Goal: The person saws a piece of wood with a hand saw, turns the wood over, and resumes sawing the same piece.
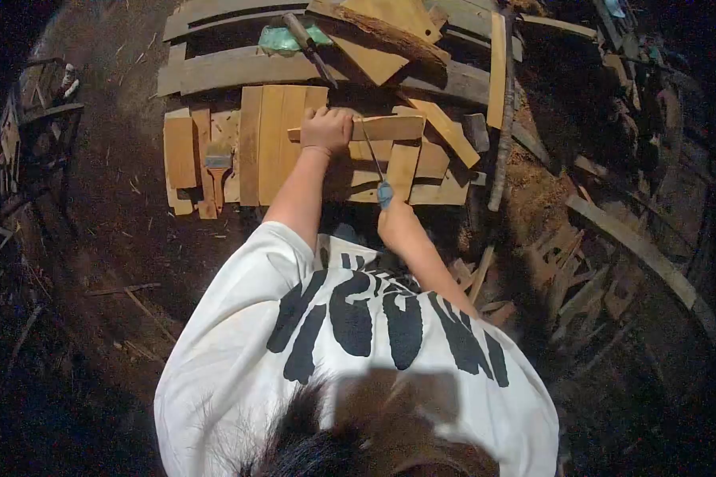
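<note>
1. Step in hand, as I judge it: sawing across a pale flat wooden strip (386, 127) with a thin-bladed handsaw with a blue grip (378, 176). The strip lies crosswise on a bed of light tan wooden slats (272, 143), which rest on weathered grey planks (239, 70) over dirt ground.
2. To do it well: press the strip hard so it cannot skid, hold the blade square to the strip's edge, use long light strokes, keep the holding fingers clear of the cut line.
3. Left hand (326, 129): curled into a fist, clamped over the left end of the strip, knuckles up; arm stretched nearly straight forward.
4. Right hand (395, 221): wrapped closed around the saw's blue grip; elbow bent and drawn back toward the body, wrist low, blade angling up and away to meet the strip just right of the left hand.
5. Nearby, untouched: a wooden-handled flat paintbrush (217, 171) on the slats at left; a dark-handled hammer-like tool (309, 46) lying on a green plastic scrap (282, 38) farther back.
</note>
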